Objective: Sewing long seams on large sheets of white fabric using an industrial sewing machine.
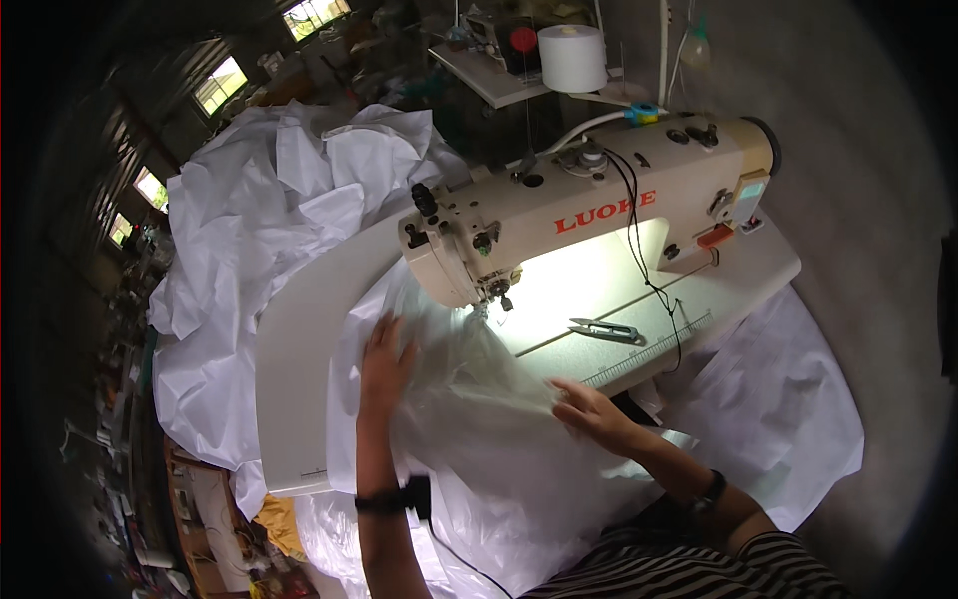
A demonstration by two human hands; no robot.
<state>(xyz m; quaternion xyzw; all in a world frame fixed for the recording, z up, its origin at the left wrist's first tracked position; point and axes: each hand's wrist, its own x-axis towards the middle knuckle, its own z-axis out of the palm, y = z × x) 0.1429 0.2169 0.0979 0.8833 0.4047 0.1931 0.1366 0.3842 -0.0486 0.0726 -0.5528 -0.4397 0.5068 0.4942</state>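
Note:
A translucent plastic sheet (469, 399) runs under the needle area of a cream sewing machine (559, 200) and drapes over the table's front edge. Left of the needle, my left hand (387, 367) lies flat on the sheeting with its fingers stretched out. My right hand (591, 414) pinches the sheet's right edge, nearer to me than the machine bed. The needle tip and presser foot (480, 311) are too small and glared to make out clearly. A pair of thread snips (607, 330) rests on the bed right of the needle, apart from both hands.
A large heap of white sheeting (249, 240) is piled beyond the table (299, 379) on the left. More white sheeting (768, 409) hangs at the right. A white thread cone (572, 60) stands behind the machine. A black cord (639, 245) dangles over the machine's arm.

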